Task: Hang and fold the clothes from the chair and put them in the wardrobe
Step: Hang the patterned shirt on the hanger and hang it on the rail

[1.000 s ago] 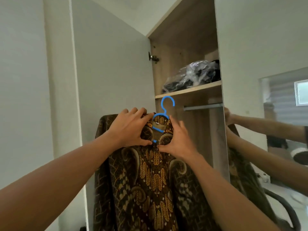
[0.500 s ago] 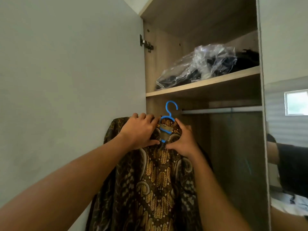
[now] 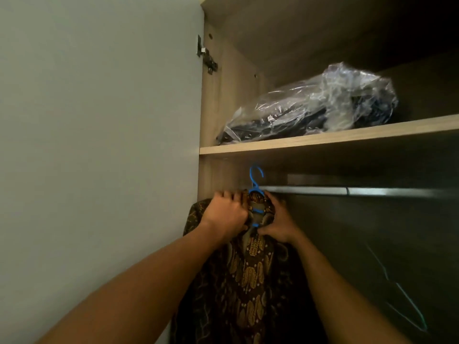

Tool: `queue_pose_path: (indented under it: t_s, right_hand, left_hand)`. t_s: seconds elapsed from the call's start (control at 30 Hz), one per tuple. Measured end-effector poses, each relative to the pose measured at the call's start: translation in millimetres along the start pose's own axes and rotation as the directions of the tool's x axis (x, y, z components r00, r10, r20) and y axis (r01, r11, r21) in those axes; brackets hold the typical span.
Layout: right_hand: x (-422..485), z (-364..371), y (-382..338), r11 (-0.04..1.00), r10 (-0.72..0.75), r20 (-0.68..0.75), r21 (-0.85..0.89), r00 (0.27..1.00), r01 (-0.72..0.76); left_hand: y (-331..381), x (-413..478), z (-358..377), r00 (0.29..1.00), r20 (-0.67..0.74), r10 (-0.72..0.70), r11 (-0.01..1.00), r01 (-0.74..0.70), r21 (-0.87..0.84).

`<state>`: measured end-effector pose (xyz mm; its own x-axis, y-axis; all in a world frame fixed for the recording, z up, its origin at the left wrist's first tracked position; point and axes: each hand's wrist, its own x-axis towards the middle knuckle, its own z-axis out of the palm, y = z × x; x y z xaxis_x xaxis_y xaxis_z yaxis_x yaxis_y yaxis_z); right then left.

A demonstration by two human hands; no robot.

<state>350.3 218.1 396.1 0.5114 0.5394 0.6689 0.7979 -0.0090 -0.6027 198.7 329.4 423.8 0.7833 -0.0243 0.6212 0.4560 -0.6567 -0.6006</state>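
A brown and gold batik shirt [image 3: 248, 281] hangs on a blue plastic hanger [image 3: 255, 184], held up inside the open wardrobe. My left hand [image 3: 227, 212] grips the shirt's left collar and shoulder. My right hand [image 3: 278, 219] grips the right collar side, thumb near the hanger's lower bar. The hanger's hook rises just above the left end of the metal rail [image 3: 347, 191], below the wooden shelf [image 3: 323, 141]. I cannot tell whether the hook sits on the rail.
A clear plastic bag with dark clothes [image 3: 313, 108] lies on the shelf. The grey wardrobe door [image 3: 99, 145] stands open at left, hinge [image 3: 206, 58] at top. Another thin hanger [image 3: 402, 306] hangs low in the dark space at right.
Both hands have carried the shirt and hanger further into the wardrobe, closer to the rail. The mirrored right door has left the view.
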Motion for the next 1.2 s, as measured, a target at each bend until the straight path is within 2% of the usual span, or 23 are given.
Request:
queue_pose_path:
  t_s: [0.27, 0.37, 0.5, 0.63, 0.9, 1.0, 1.2]
  right_hand:
    - [29, -12, 43, 0.999, -0.034, 0.078, 0.001, 0.996, 0.034]
    - [24, -11, 57, 1.0, 0.0, 0.083, -0.01, 0.997, 0.001]
    - [19, -5, 76, 0.994, 0.032, 0.12, -0.107, 0.992, -0.019]
    - [28, 2, 110, 0.982, 0.022, 0.106, -0.187, 0.994, -0.002]
    - [9, 0, 68, 0.95, -0.005, 0.053, -0.312, 0.999, 0.021]
    - [6, -9, 49, 0.932, -0.023, -0.016, -0.362, 1.0, 0.015]
    - [-6, -49, -45, 0.898, -0.074, -0.099, -0.439, 0.992, 0.023]
  left_hand:
    - [24, 35, 37, 0.999, 0.052, -0.014, 0.997, 0.018, -0.078]
    - [34, 38, 42, 0.999, 0.047, -0.003, 0.994, 0.008, -0.105]
    - [48, 35, 56, 0.998, 0.055, 0.014, 0.996, -0.009, -0.094]
    - [50, 29, 66, 1.0, 0.028, 0.0, 0.987, 0.004, -0.16]
    - [39, 22, 61, 0.997, 0.048, 0.054, 0.978, -0.044, -0.203]
    - [33, 18, 49, 0.998, 0.045, 0.034, 0.966, -0.021, -0.258]
    - [26, 26, 7, 0.999, -0.053, -0.009, 0.946, -0.009, -0.324]
